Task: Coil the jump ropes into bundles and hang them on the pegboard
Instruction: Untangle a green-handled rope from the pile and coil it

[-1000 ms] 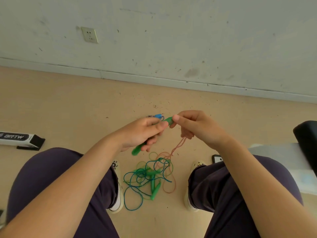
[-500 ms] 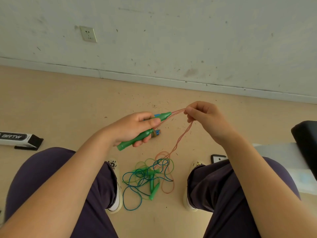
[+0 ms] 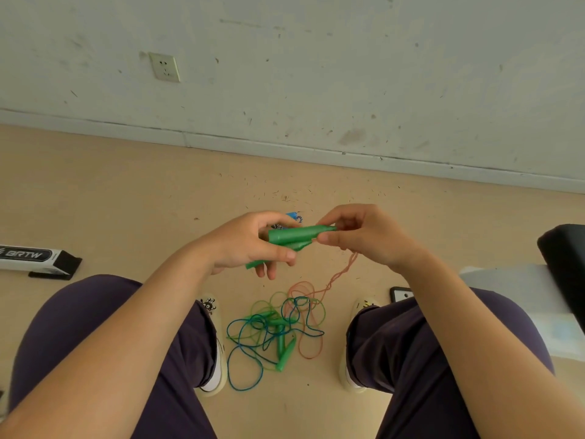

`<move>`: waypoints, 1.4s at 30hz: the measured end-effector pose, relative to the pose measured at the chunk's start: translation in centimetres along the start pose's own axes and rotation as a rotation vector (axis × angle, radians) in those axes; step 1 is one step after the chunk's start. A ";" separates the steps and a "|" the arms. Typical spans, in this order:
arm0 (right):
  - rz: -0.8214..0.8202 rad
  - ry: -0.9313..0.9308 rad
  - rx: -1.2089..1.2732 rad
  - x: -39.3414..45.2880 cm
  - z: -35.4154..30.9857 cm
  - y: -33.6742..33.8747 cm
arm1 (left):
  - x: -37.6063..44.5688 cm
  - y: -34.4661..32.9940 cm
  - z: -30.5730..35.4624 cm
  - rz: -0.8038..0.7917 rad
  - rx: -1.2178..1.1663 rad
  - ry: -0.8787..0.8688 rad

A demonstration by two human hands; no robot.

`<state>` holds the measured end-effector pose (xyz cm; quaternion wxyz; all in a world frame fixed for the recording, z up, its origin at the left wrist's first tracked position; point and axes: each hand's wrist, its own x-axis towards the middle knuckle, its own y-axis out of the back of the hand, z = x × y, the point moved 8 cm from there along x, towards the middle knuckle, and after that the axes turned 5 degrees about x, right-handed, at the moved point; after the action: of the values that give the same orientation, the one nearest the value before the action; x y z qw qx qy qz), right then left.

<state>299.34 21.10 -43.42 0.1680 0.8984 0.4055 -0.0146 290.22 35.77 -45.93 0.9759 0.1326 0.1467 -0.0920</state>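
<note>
My left hand [image 3: 245,245] grips two green jump-rope handles [image 3: 292,237] side by side above my knees. My right hand [image 3: 364,237] pinches the narrow tip end of the handles, and the thin orange rope [image 3: 340,274] hangs from it down to the floor. Between my feet lies a tangle of blue, green and orange ropes [image 3: 275,331] with two more green handles [image 3: 285,353] in it. A blue patterned bit [image 3: 294,217] peeks out behind my left fingers. No pegboard is in view.
I sit facing a grey wall with a socket [image 3: 164,67]. A white and black box marked BRTW [image 3: 34,258] lies on the floor at left. A phone [image 3: 400,293] lies by my right foot. A black seat edge [image 3: 566,267] and a pale sheet [image 3: 512,296] are at right.
My right hand moved back in from the stretched orange rope to the handle tips. A second green handle now lies alongside the first in my left hand, which has turned them more level.
</note>
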 end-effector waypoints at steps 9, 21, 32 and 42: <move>-0.090 -0.002 -0.128 0.1 0.5 -2.1 | 0.7 -2.4 -0.6 -0.123 0.259 0.062; -0.119 0.009 -0.003 0.0 -0.4 -2.3 | 0.5 -3.9 -0.5 -0.223 0.086 0.059; -0.038 -0.150 -0.336 -0.1 1.4 1.1 | 0.6 4.5 -0.1 0.537 -0.405 -0.083; 0.076 -0.057 0.572 0.7 -0.3 -0.7 | 2.3 -2.9 -0.7 0.093 -0.209 0.040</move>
<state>299.29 22.10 -43.45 -0.0806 0.9230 0.3462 -0.1476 291.61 32.93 -47.99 0.9845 0.0386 0.1686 -0.0281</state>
